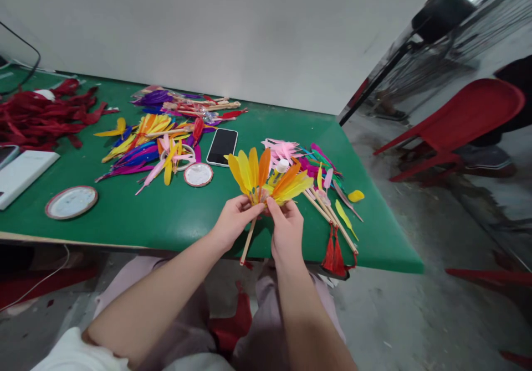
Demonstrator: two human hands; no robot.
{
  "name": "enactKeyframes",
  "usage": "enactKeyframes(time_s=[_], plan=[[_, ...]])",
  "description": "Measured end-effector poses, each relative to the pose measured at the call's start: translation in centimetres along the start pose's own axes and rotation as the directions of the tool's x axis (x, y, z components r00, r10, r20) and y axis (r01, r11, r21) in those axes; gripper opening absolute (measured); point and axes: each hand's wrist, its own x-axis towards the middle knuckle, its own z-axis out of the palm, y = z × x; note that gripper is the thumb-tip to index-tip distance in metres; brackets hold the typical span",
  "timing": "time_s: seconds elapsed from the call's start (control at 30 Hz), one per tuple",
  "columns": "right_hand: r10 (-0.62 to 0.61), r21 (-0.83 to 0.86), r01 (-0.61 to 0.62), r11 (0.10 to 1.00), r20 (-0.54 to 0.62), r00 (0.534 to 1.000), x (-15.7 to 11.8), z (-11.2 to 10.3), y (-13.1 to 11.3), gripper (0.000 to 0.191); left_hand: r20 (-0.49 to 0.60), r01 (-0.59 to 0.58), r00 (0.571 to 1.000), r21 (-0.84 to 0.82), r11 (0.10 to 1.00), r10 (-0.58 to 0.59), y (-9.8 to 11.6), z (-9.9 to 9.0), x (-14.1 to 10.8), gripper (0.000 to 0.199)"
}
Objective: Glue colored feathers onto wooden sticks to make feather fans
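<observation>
Between my two hands is a feather fan (254, 174) of yellow and orange feathers, spread upward, with a thin wooden handle (248, 242) pointing down toward the table's front edge. My left hand (238, 219) pinches the fan's base from the left. On the other side, my right hand (286, 224) has its thumb and fingers closed at the base of the right-hand feathers. The fingertips hide most of the join. Just behind the fan stands a small bottle with a white cap (282, 165), partly covered by feathers.
On the green table (166, 216) lie a phone (222, 147), two round white lids (198, 175), a bundle of mixed feathers (145, 138) and dark red strips (37, 116). To the right are pink feathers (282, 150), sticks (338, 221) and red tassels (333, 254). A red chair (469, 122) stands beyond.
</observation>
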Motion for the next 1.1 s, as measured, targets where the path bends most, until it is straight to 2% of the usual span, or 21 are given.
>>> enactKeyframes(time_s=[1.1], plan=[[0.019,0.005,-0.019,1.000,-0.020,1.000,0.22,0.07,0.16,0.021,-0.056,-0.003,0.998,-0.016,1.000,0.002,-0.35,0.17,-0.16,0.030]])
